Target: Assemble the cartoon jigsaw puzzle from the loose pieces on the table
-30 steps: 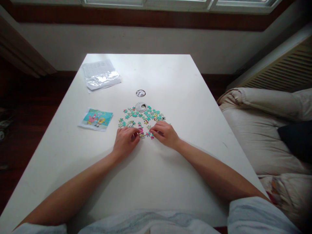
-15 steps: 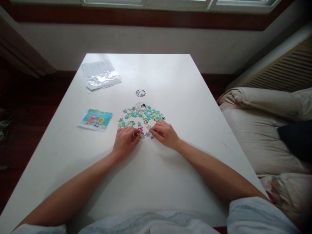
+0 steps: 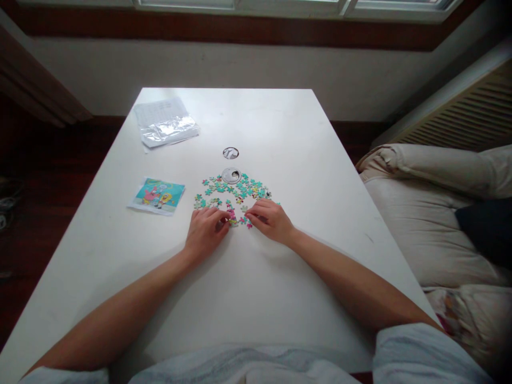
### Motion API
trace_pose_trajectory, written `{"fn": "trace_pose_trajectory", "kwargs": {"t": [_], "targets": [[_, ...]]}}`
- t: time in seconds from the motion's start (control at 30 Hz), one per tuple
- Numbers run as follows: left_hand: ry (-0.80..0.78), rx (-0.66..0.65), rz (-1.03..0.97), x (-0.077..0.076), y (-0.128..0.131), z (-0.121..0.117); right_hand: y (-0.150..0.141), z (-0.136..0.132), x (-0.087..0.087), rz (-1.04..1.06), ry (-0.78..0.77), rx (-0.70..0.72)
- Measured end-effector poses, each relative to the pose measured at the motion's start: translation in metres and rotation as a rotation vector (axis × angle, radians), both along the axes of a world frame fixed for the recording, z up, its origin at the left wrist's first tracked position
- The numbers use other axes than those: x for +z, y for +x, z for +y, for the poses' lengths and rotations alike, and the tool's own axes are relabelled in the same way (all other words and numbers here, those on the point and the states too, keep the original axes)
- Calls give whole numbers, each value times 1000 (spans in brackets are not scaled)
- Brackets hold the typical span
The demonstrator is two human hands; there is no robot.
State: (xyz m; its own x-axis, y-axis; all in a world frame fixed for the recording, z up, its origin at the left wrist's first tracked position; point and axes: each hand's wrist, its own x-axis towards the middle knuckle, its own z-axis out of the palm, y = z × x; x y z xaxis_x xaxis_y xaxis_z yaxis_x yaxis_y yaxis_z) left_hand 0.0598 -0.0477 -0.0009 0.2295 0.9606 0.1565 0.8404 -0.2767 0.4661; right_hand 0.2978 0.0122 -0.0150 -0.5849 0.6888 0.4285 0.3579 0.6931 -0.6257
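Small jigsaw puzzle pieces, mostly turquoise with some yellow and pink, lie in a loose arc on the white table. My left hand rests at the near left of them, its thumb and index finger closed on the edge of a small joined pink section. Across from it, my right hand is curled with thumb and fingertips pinched together beside a few loose pink and green pieces. Whatever lies between the right fingertips is too small to make out.
A cartoon reference picture lies to the left. Farther back is a clear plastic bag with paper. Two round inserts, a metal ring and a dark-rimmed hole, sit in the white table. A beige sofa stands right.
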Motion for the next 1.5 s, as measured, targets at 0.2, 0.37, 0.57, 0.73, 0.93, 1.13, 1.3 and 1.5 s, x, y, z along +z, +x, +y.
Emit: {"fn": "trace_pose_trajectory", "kwargs": {"t": [0.2, 0.37, 0.57, 0.73, 0.93, 1.13, 1.3, 1.5], "targets": [[0, -3, -10, -1, -1, 0, 0, 0, 1, -5, 14, 10], [-3, -23, -8, 2, -6, -1, 1, -1, 0, -27, 35, 14], [84, -119, 41, 4, -21, -5, 1, -1, 1, -15, 27, 15], [134, -356, 166, 7, -29, -3, 0, -1, 3, 0, 22, 15], [229, -458, 198, 6, -34, -1, 0, -1, 2, -1, 28, 19], [234, -306, 167, 0, -27, -2, 1, -1, 2, -10, 31, 22], [181, -184, 216, -1, -13, -2, 0, 0, -1, -18, 36, 21], [125, -179, 150, -2, -13, -2, 0, 0, -1, -7, 47, 19]]}}
